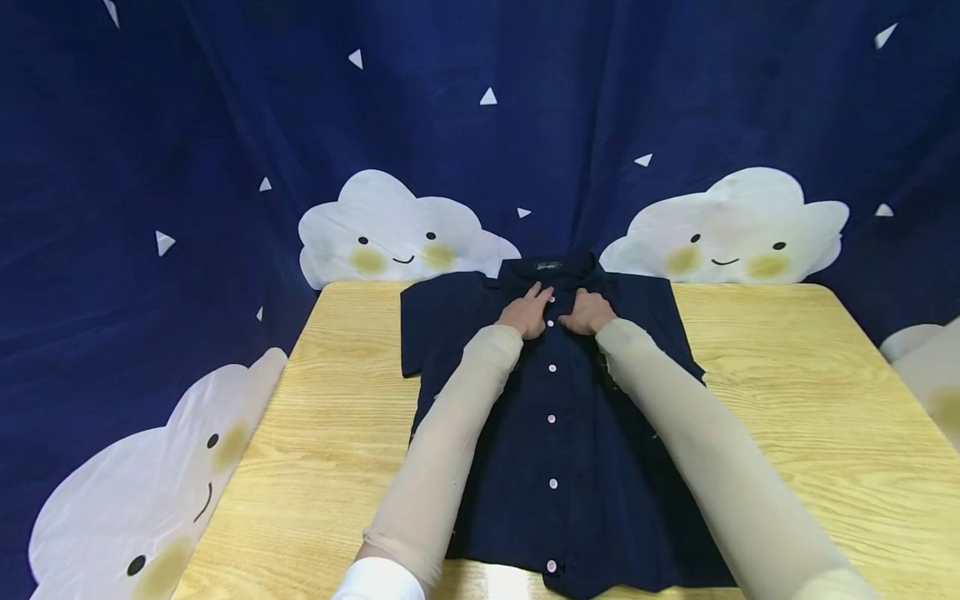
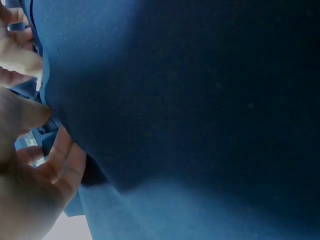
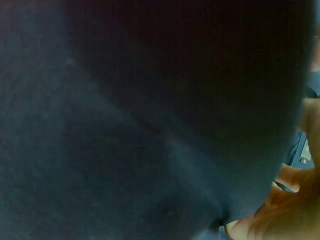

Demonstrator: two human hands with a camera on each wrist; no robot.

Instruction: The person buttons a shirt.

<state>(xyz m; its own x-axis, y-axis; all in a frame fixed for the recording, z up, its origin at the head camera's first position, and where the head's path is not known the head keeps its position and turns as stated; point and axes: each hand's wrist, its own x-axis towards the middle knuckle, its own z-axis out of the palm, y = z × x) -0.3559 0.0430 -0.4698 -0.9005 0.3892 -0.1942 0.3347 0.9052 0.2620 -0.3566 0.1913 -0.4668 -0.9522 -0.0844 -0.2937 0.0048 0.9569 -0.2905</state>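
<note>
A dark navy short-sleeved button-up shirt is spread front side up, its collar at the far end. Pale buttons run down its middle. My left hand rests on the upper front, left of the button line, its fingertips right at the top button. In the left wrist view its thumb and fingers stand apart against the cloth. Just right of the buttons lies my right hand, thumb pointing toward the second button. Dark cloth fills most of the right wrist view.
A light wood-grain table bears the shirt and shows on both sides of it. Behind and to the left hangs a dark blue curtain printed with white clouds and triangles. Both forearms, in pale sleeves, cross over the shirt's body.
</note>
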